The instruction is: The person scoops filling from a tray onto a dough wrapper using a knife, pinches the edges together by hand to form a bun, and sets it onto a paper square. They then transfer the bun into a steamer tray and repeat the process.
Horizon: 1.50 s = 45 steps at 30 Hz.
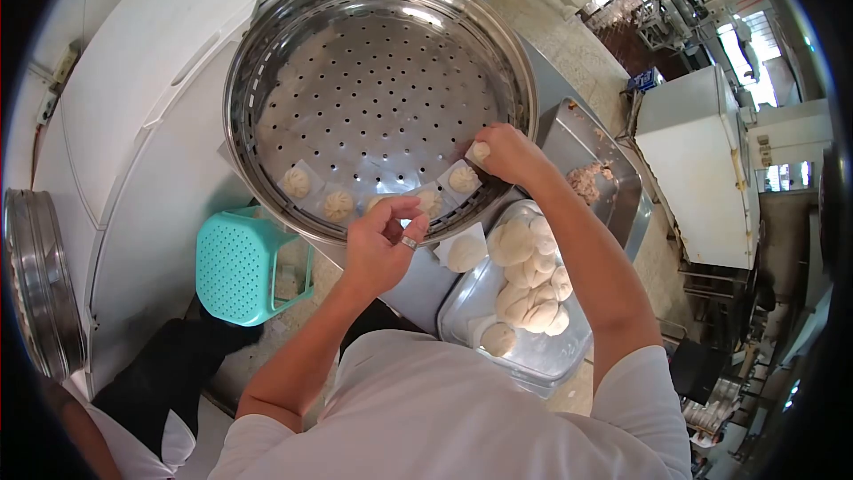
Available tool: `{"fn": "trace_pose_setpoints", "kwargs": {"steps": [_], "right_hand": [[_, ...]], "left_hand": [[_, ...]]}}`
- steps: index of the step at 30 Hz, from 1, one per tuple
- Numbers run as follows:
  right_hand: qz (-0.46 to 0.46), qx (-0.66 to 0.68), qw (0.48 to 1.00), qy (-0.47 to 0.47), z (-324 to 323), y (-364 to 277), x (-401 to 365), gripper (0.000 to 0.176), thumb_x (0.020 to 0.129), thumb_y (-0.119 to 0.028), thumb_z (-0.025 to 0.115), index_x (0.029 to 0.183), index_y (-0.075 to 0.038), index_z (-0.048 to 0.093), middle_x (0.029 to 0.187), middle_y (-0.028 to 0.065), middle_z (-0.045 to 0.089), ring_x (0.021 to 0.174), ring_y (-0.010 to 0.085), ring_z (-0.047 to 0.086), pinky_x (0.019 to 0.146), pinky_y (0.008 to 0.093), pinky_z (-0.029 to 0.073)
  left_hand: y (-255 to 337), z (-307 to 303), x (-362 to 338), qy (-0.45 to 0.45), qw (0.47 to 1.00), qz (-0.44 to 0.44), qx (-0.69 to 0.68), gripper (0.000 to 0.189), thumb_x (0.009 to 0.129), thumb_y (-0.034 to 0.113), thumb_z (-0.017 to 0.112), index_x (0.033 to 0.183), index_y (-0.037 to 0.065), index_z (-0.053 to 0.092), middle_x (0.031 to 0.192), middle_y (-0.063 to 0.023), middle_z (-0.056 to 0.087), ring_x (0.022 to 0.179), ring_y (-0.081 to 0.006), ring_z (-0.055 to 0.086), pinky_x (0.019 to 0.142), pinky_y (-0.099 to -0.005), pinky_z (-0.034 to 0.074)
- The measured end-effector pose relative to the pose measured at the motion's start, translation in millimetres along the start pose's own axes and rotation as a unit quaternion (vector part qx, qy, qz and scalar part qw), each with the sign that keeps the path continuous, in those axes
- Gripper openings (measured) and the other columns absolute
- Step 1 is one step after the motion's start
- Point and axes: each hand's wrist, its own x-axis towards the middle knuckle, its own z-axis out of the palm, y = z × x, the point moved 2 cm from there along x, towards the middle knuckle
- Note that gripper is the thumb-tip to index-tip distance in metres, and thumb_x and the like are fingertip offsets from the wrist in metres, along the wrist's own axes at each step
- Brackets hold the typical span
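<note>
In the head view, my right hand (508,156) grips a small pleated bun (481,151) on a square of white paper, at the right inner edge of a round metal steamer tray (382,116) with holes. My left hand (384,244) is over the tray's near rim, fingers loosely curled and thumb apart, seemingly holding nothing. It partly hides the buns beneath it. Along the near side of the tray sit several pleated buns on paper, among them one bun (296,181) at the left and another bun (463,180) close to my right hand.
A metal tray (453,316) at my right carries several dough pieces (533,276). Beyond it, a deep metal pan (631,204) contains minced filling (586,182). A turquoise stool (233,267) stands at the left, near another person's dark-clothed leg (169,382). A white freezer (151,98) borders the steamer.
</note>
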Motion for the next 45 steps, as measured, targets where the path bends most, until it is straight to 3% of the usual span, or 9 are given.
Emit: {"fn": "trace_pose_setpoints", "kwargs": {"steps": [5,9,14,19,22,34,40,43,45], "right_hand": [[-0.024,-0.011,1.000,0.004,7.7,7.3,1.1,0.029,0.082,-0.002,0.066,0.109,-0.005,0.074,0.112,0.0203,0.071,0.107,0.0402,0.068,0.092,0.0467,0.056],[-0.014,0.000,1.000,-0.005,-4.9,-1.5,-5.5,0.033,0.082,-0.004,0.068,0.115,-0.005,0.072,0.119,0.0204,0.069,0.111,0.0389,0.067,0.094,0.0463,0.055],[-0.061,0.098,0.960,0.256,-43.7,-10.4,-58.0,0.047,0.080,-0.013,0.076,0.125,-0.005,0.066,0.122,0.0192,0.064,0.119,0.0391,0.059,0.101,0.0466,0.050],[-0.177,-0.019,0.821,0.542,-31.1,-18.6,-188.5,0.030,0.078,-0.016,0.079,0.103,-0.006,0.065,0.100,0.0156,0.061,0.098,0.0379,0.057,0.090,0.0523,0.042],[-0.123,0.013,0.857,0.501,12.4,-12.3,-269.9,0.031,0.082,-0.014,0.074,0.076,-0.010,0.044,0.078,0.0110,0.045,0.076,0.0346,0.046,0.079,0.0484,0.036],[-0.014,0.303,0.882,0.362,195.3,50.9,-465.1,0.046,0.088,-0.007,0.067,0.060,-0.004,0.030,0.054,0.0122,0.035,0.048,0.0297,0.032,0.050,0.0475,0.020],[-0.009,0.251,0.967,0.047,180.6,48.5,-479.1,0.024,0.083,-0.016,0.069,0.070,0.003,0.060,0.059,0.0186,0.057,0.059,0.0370,0.060,0.058,0.0497,0.046],[-0.065,0.197,0.977,-0.041,152.7,37.9,-490.7,0.021,0.082,-0.017,0.068,0.093,-0.001,0.077,0.073,0.0203,0.069,0.071,0.0342,0.071,0.064,0.0443,0.051],[-0.217,0.185,0.956,0.073,175.8,56.4,-486.7,0.040,0.079,-0.023,0.073,0.114,-0.004,0.068,0.104,0.0182,0.066,0.098,0.0342,0.065,0.081,0.0466,0.050]], "left_hand": [[5.6,2.3,-0.6,0.010,1.000,0.002,0.016,0.028,0.094,0.010,0.075,0.118,-0.002,0.067,0.093,-0.0031,0.072,0.066,-0.0008,0.053,0.059,-0.0196,0.045],[7.8,1.0,-1.8,-0.003,1.000,-0.013,0.006,0.029,0.098,0.010,0.071,0.122,-0.004,0.065,0.099,-0.0058,0.072,0.085,-0.0083,0.064,0.075,-0.0240,0.053],[6.9,1.9,-3.7,0.019,1.000,0.001,-0.010,0.028,0.099,0.010,0.070,0.123,-0.002,0.065,0.099,-0.0057,0.072,0.086,-0.0090,0.064,0.076,-0.0247,0.053],[9.5,30.3,-29.2,0.003,0.992,0.112,0.050,0.029,0.095,0.011,0.072,0.122,0.003,0.065,0.099,-0.0080,0.073,0.088,-0.0145,0.071,0.079,-0.0321,0.058],[34.3,74.1,-66.0,-0.032,0.989,0.109,0.099,0.030,0.095,0.016,0.073,0.121,0.003,0.065,0.097,-0.0082,0.073,0.084,-0.0146,0.069,0.078,-0.0326,0.057],[-43.3,215.9,-252.0,-0.198,0.972,-0.016,0.129,0.025,0.098,0.023,0.070,0.113,0.003,0.068,0.086,-0.0043,0.067,0.072,-0.0116,0.056,0.067,-0.0305,0.049],[-17.1,244.3,-274.6,-0.190,0.973,0.018,0.133,0.032,0.101,0.028,0.066,0.115,-0.001,0.065,0.094,-0.0101,0.070,0.085,-0.0169,0.065,0.078,-0.0332,0.053],[-6.8,261.6,-277.7,-0.229,0.960,0.097,0.128,0.037,0.102,0.030,0.064,0.122,-0.001,0.063,0.099,-0.0126,0.071,0.095,-0.0243,0.068,0.087,-0.0374,0.054],[-4.9,276.6,-287.8,-0.282,0.946,0.144,0.067,0.044,0.102,0.034,0.061,0.130,-0.001,0.059,0.105,-0.0151,0.072,0.099,-0.0287,0.069,0.091,-0.0393,0.053]]}}
